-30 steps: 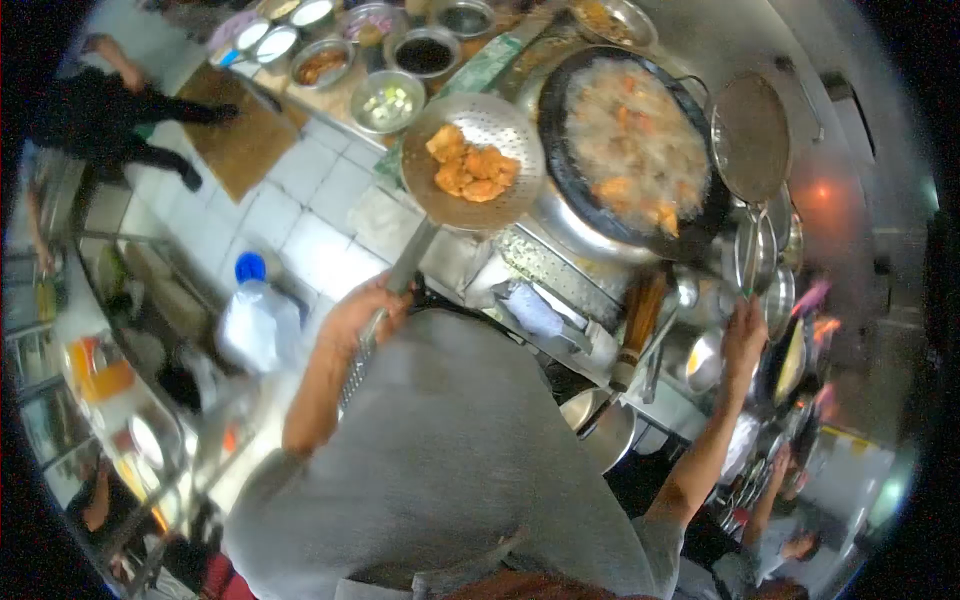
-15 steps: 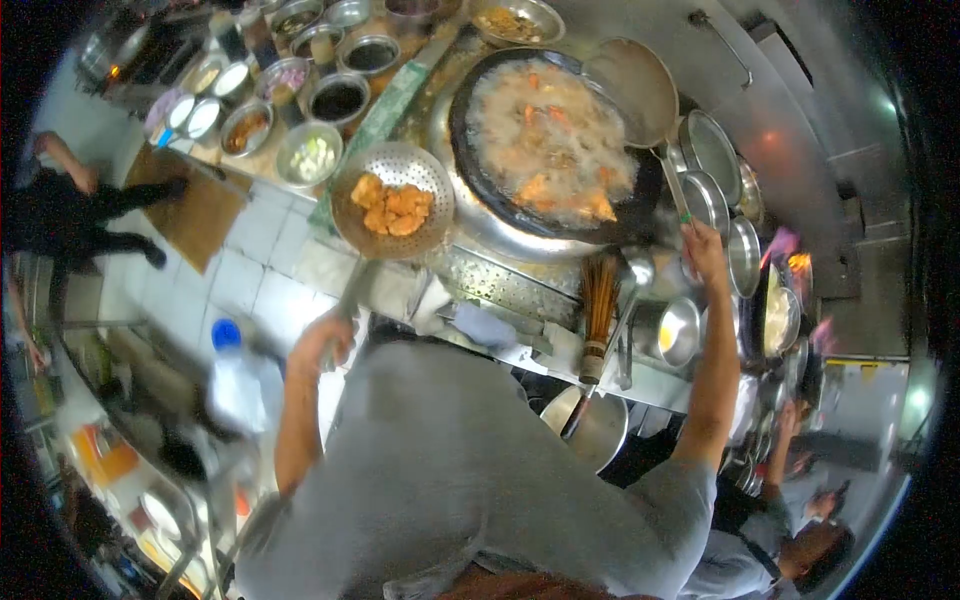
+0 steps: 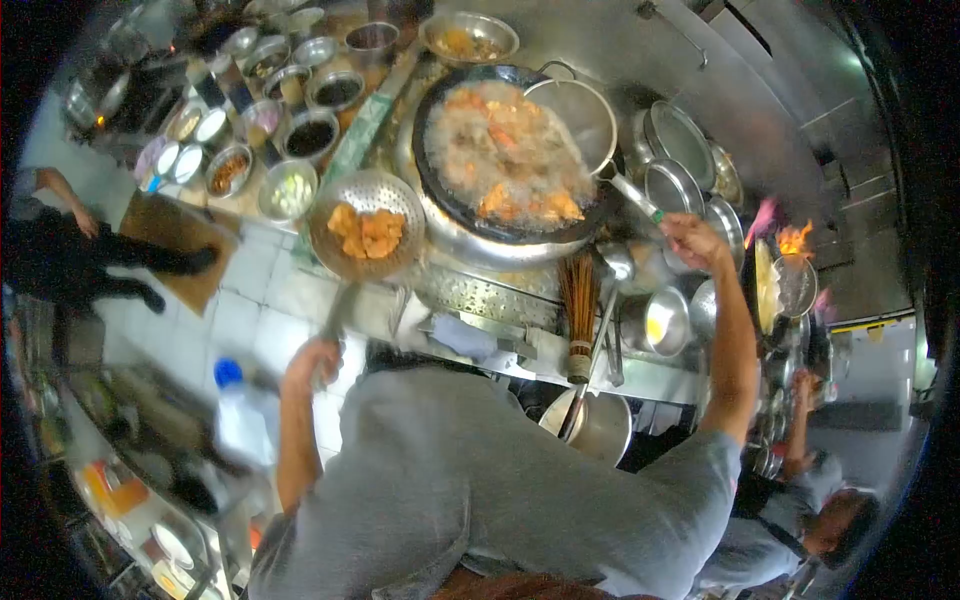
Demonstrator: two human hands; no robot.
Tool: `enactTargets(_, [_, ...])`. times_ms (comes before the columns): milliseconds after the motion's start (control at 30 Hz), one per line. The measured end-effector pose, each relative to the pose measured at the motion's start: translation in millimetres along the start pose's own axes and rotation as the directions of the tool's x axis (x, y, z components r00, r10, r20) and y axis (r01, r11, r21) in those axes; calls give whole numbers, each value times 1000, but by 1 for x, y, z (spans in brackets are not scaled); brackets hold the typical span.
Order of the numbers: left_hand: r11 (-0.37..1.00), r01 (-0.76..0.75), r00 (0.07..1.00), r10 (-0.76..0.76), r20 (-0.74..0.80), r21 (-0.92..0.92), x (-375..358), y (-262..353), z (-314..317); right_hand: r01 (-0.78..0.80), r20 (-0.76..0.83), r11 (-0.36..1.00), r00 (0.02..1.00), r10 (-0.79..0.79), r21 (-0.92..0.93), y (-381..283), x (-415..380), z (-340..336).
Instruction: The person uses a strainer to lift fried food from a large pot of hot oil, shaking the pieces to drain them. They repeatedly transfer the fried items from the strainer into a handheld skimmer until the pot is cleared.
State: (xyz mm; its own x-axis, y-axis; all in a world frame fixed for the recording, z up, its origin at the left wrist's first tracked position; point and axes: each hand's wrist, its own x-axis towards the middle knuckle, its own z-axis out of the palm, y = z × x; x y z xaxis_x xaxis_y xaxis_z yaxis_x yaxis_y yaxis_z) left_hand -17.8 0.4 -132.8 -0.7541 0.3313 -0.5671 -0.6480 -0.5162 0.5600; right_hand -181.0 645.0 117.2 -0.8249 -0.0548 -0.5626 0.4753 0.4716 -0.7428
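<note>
Steel perforated skimmer [image 3: 368, 188] with fried pieces [image 3: 367, 234] sits by the counter [image 3: 648, 380] edge, tile floor [image 3: 245, 313] leftward; my left hand [image 3: 315, 362] grips its handle. My right hand [image 3: 697, 240] clasps the mesh strainer [image 3: 588, 112], overlapping the wok's [image 3: 430, 195] right rim.

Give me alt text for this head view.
A person holds a holed scoop of browned food in the left grip and, in the right grip, a strainer at the edge of a bubbling pan. Small bowls stand nearby.
</note>
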Motion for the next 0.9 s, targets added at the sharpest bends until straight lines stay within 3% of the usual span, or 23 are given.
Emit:
enactTargets(100, [999,-23,999,21,48,39,12,-12,-24,-48,-31,997,998,50,61,10,20,19])
enactTargets(167, [999,-50,999,50,10,-21,13,-14,-22,-51,117,978,993,27,201,32,39,25])
enactTargets(200, [996,-43,999,43,5,82,4,-3,-5,-53,113,978,993,31,200,22,26,38])
enactTargets(333, [995,-60,994,68,-90,81,3,-5,-2,3,186,920,979,-83,391,50,25,72])
enactTargets(400, [997,-18,992,26,120,-71,10,-10,-18,-6,141,828,986,-88,560,57,19,97])
enactTargets(433, [997,-21,992,30,122,-72,9,-7,-12,-3,140,830,986,-91,558,63,17,108])
enactTargets(500, [999,-3,1000,4,15,-39,3,-4,-2,63,111,673,971,-211,737,73,14,127])
enactTargets(833, [999,-18,1000,17,17,30,0,-3,0,182,-121,680,983,-137,710,66,-24,169])
enactTargets(900, [999,-2,999,4,-53,33,-8,6,18,211,-146,626,977,-155,751,70,-27,173])
